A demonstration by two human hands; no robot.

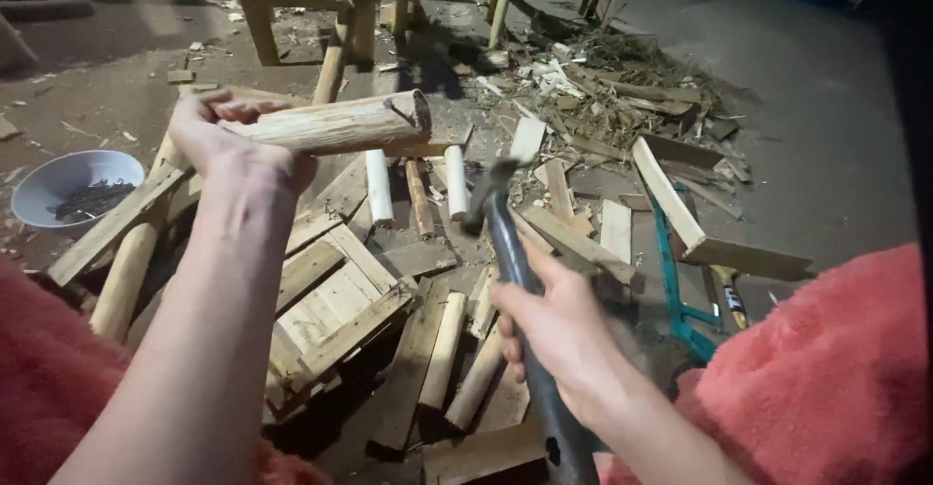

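Left hand [225, 140]: fingers wrapped around peeled log [335, 123], held level. Right hand [554, 325]: fist closed on hammer [505, 252], head just below the log's free end. Risk: a glancing blow near the left fingers could strike them.

Floor surface: bare grey floor [826, 125], heavily littered with timber offcuts.

A small slatted wooden frame [330, 310] lies at centre with short peeled round pegs [377, 186] and flat planks [583, 242] scattered around it. A pale bowl [58, 179] holding dark small items, possibly nails, sits at left. A teal-framed saw [675, 291] lies at right beside a long plank [666, 193]. A heap of bark and shavings [622, 82] lies farther back, near wooden legs [340, 48].
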